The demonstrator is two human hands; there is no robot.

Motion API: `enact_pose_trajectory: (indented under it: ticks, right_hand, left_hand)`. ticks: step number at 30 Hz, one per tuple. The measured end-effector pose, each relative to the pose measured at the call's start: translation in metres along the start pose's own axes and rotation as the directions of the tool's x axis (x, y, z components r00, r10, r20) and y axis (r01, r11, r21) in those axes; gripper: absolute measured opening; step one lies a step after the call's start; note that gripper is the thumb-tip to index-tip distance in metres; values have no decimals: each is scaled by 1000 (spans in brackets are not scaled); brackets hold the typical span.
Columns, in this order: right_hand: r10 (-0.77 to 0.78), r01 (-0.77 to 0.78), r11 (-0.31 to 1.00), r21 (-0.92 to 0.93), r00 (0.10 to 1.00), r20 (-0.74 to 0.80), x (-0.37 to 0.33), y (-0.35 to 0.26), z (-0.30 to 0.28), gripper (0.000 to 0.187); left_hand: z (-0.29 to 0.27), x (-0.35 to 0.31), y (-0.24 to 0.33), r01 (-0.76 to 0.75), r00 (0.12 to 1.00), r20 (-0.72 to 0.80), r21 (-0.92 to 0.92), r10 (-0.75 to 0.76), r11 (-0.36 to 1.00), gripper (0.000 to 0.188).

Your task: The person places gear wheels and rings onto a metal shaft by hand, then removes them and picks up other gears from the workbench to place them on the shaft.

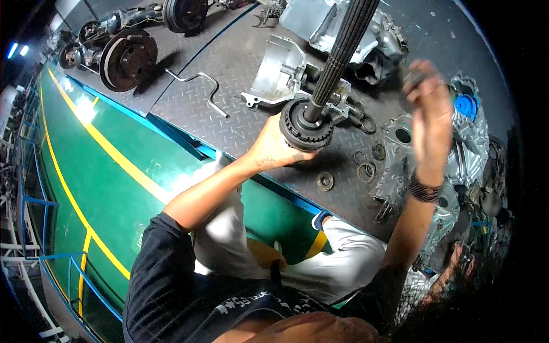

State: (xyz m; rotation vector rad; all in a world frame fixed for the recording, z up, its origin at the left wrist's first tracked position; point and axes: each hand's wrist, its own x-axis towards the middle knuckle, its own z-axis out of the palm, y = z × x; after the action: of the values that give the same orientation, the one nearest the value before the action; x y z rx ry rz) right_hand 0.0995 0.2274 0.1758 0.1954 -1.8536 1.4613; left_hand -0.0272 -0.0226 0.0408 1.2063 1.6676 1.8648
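I see the left hand [274, 142] gripping a dark gear [293, 136] on a long rod [345, 48], above the bench [226, 63]. The right hand [433, 111] is blurry; I can't tell its grip. White letters [231, 307] mark the shirt [166, 274].

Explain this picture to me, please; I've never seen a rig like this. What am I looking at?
There is no robot here, just a person's bare hands. The one view comes from a wide camera on their head, looking down, so edges bend. The left hand grips a dark gear with a long ridged shaft rising from it. The right hand is raised and blurred; I can't tell whether it holds anything. On the metal bench lie a bent rod, a small gear, silvery casings and a drum.
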Motion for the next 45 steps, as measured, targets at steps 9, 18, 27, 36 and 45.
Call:
enact_pose_trajectory:
  ticks: [9, 18, 27, 36, 45]
  right_hand:
    - [59, 203, 845, -494, 884, 464, 75, -121, 69, 49]
    - [230, -159, 969, -189, 862, 453, -24, 6, 86, 58]
    - [136, -308, 899, 313, 873, 469, -24, 14, 89, 49]
    - [218, -324, 940, 104, 808, 546, -34, 18, 67, 69]
    - [563, -336, 612, -716, 821, 96, -78, 89, -77, 20]
  left_hand:
    - [7, 10, -7, -77, 996, 51, 34, 76, 996, 78]
    - [9, 2, 6, -27, 999, -33, -147, 22, 989, 71]
    - [4, 5, 2, -14, 1000, -23, -39, 13, 999, 69]
    - [-3, 5, 2, 22, 1000, 8, -58, -22, 998, 72]
    - [-10, -3, -11, 89, 996, -12, 83, -88, 993, 41]
